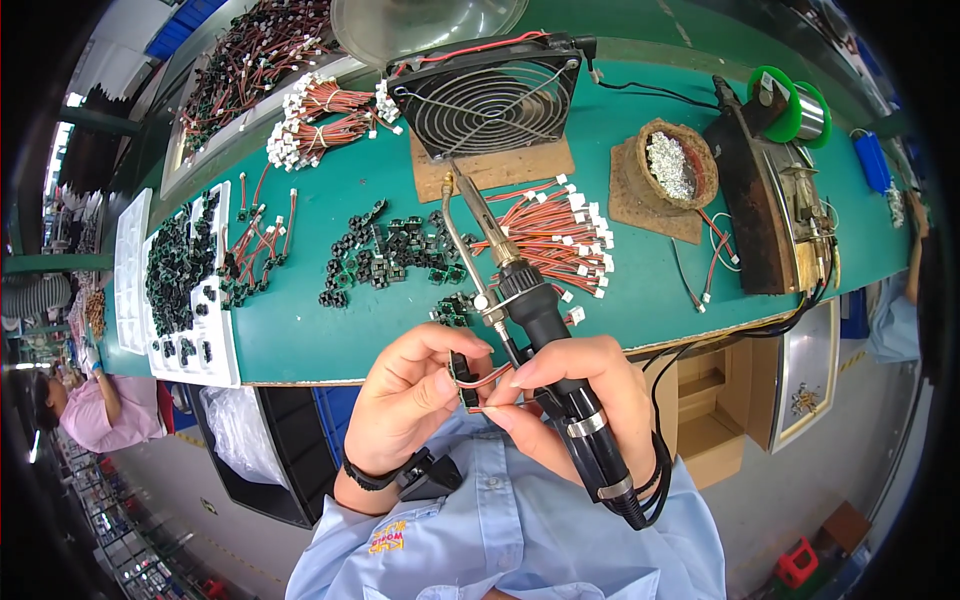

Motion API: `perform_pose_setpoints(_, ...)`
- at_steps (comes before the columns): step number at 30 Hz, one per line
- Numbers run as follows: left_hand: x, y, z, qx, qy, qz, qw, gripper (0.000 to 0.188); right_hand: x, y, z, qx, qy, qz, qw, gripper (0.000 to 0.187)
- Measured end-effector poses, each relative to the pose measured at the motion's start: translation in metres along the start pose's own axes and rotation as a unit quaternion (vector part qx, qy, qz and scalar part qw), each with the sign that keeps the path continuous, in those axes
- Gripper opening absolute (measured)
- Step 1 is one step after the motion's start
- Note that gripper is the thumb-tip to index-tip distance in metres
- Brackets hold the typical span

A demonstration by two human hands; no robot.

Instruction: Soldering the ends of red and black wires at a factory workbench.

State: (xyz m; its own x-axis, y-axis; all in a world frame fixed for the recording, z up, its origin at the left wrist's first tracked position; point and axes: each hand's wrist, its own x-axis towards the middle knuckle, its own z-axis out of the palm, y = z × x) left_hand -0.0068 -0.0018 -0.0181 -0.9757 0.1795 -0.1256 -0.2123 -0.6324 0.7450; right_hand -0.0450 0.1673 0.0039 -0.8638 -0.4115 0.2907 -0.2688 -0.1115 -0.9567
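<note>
My left hand (398,402) pinches a small black component (461,370) between thumb and fingertips, just in front of the bench edge. A short red and black wire lead (490,379) runs from it to my right fingertips. My right hand (600,385) is closed round a black soldering iron (540,305) with a metal solder-feed tube along its side. The iron slants up and away, its tip near the fan's base. Beyond my hands lie loose black components (400,248) and a fanned bunch of red and black leads with white connectors (560,240).
A black fan (490,105) stands at the back on a wooden board. White trays (200,335) of components sit left, near bundled leads (325,125). Right are a round brown pot (650,180) of silvery bits, a soldering station (770,210) and green solder spools (790,105). A person in pink (120,410) is far left.
</note>
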Motion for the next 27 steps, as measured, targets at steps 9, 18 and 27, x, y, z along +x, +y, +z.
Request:
perform_pose_setpoints(9, -0.001, 0.004, 0.000, 0.001, -0.007, -0.039, 0.999, 0.031, 0.001, 0.000, -0.003, -0.025, -0.014, -0.013, 1.000, 0.039)
perform_pose_setpoints(18, 0.000, 0.007, -0.002, 0.047, -0.025, -0.026, 0.998, 0.022, -0.001, 0.000, -0.001, 0.014, 0.039, 0.019, 0.999, 0.038)
perform_pose_setpoints(27, 0.007, 0.008, 0.011, 0.096, 0.080, 0.027, 0.992, 0.017, -0.005, 0.009, -0.024, -0.358, 0.084, -0.123, 0.922, 0.052)
